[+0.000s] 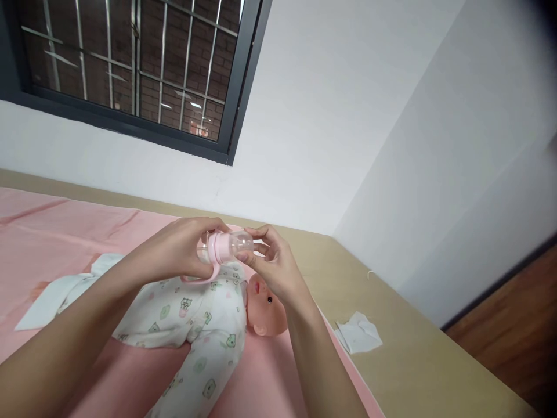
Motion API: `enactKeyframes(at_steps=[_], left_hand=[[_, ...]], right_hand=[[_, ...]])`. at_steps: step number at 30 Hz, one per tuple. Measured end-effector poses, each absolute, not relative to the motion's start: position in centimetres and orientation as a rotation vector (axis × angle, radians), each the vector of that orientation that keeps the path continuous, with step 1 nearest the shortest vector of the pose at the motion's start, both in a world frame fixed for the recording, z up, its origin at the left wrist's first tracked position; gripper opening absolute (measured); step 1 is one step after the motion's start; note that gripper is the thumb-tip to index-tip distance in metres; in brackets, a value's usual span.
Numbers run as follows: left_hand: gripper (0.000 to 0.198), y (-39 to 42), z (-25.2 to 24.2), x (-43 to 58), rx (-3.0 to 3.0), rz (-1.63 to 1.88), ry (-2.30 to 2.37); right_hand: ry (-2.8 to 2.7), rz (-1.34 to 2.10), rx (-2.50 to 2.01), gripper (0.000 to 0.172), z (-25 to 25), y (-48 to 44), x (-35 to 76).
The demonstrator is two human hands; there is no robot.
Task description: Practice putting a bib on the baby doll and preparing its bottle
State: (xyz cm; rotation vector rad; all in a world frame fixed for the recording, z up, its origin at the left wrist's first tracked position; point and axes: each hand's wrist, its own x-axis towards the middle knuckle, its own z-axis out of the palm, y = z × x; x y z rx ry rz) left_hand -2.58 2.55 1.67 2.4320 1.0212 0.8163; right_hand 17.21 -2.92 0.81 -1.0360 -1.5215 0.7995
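A baby bottle (223,248) with a pink collar, pink handles and a clear cap lies sideways between my two hands, above a doll. My left hand (183,247) is wrapped round the bottle's body, hiding much of it. At the other end, the fingertips of my right hand (272,258) pinch the clear cap (242,242), which sits against the collar. Beneath them a baby doll (266,310) lies on its back in a white printed suit (209,307), its head to the right and partly covered by my right hand.
Under the doll a pink sheet (265,371) covers part of the wooden surface (348,273). A folded white cloth (359,332) lies at the right. A barred window (130,64) is set in the white wall (326,104) behind.
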Motion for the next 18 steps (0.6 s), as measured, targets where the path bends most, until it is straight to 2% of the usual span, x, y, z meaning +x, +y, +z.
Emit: enactKeyframes(at_steps=[18], left_hand=[[0.045, 3.39, 1.48, -2.6, 2.436, 0.855, 0.942]], right_hand=[[-1.418, 0.808, -0.995, 0.042, 0.17, -2.44, 16.21]])
